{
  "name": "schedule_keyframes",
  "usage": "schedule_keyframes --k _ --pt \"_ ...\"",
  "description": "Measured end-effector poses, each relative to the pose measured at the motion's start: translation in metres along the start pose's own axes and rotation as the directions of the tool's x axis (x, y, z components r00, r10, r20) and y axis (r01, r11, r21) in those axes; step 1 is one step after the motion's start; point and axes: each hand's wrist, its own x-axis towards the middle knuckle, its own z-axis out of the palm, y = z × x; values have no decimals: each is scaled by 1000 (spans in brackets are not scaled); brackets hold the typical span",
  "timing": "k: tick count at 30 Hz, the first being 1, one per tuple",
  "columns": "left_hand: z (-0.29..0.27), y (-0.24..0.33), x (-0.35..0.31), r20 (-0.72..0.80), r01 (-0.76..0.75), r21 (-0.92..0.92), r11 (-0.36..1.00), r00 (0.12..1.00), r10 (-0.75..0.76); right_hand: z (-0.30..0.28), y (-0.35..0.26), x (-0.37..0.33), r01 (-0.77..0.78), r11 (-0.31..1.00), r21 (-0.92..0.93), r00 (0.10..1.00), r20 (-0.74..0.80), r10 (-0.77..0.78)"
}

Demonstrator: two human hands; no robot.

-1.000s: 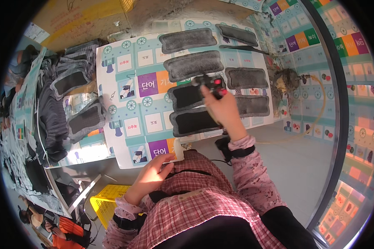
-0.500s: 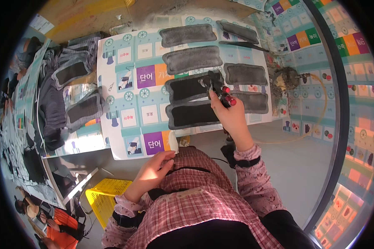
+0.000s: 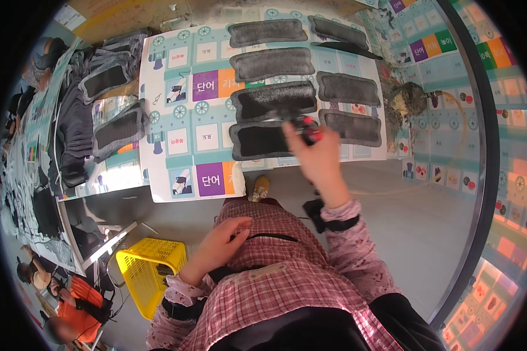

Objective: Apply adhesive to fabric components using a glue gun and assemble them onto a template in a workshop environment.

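My right hand (image 3: 322, 161) is closed around a small dark spray gun (image 3: 305, 127) with red knobs, blurred by motion. It hovers over the two nearest flat pads in the middle column. The front pad (image 3: 257, 141) has a black face and a grey border. Just behind it, another black pad (image 3: 272, 100) carries a greyish speckled film, mostly along its far part. Farther back lie two greyer pads, one (image 3: 272, 64) nearer than the other (image 3: 267, 33). Low in front of my plaid apron, my left hand (image 3: 221, 245) hangs with loosely bent fingers and holds nothing visible.
Several grey pads, among them one (image 3: 350, 89), lie on the right of the printed board (image 3: 158, 108) covering the table. Dark fabric pieces (image 3: 79, 131) are piled at left. A yellow basket (image 3: 149, 263) stands on the floor. A metal post (image 3: 480, 128) rises at right. Another person (image 3: 82, 310) is at lower left.
My right hand has brought the spray gun nearer, toward the front pad. The pad behind it looks greyer and more speckled. The view has tilted, and my left hand stays near my apron.
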Motion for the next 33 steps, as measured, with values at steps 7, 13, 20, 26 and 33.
schedule_keyframes --k 7,13,20,26,33 --pt "-10 -5 -14 -58 21 -25 999 998 -23 -8 20 10 -176 984 -17 983 44 177" --pt "-16 -11 -21 -21 25 29 999 999 -24 33 -4 2 102 991 -89 975 -191 -117" --pt "-33 -19 -30 -72 17 -28 999 997 -19 25 -17 12 -23 995 -95 998 -63 17" --pt "-40 -11 -30 13 53 -43 998 999 -53 34 -32 -18 321 931 -175 927 -140 -347" --pt "-41 -30 -37 -26 13 -28 1000 1000 -14 -8 36 -10 -163 986 -17 967 -203 157"
